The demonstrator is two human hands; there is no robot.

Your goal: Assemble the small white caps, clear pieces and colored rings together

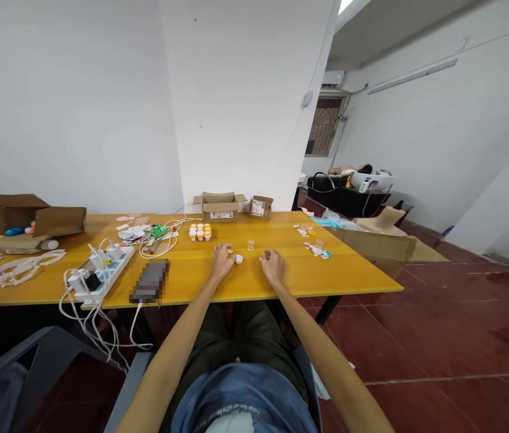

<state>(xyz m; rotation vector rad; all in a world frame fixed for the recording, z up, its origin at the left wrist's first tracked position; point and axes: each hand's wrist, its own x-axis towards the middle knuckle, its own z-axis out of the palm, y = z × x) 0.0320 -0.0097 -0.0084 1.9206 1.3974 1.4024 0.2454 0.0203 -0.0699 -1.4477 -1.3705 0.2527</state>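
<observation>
Sits at a yellow wooden table with the left hand curled just beside a small round white lid, and the right hand curled over to the other side. Cannot tell if pinching anything with either hand, too small to see. Has a small clear plastic cup between and just past both hands, and little white-and-orange jars farther back, near an open brown cardboard box.

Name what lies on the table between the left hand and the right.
The head view shows a white round piece right by the left hand and, slightly farther back, a small clear cup.
</observation>
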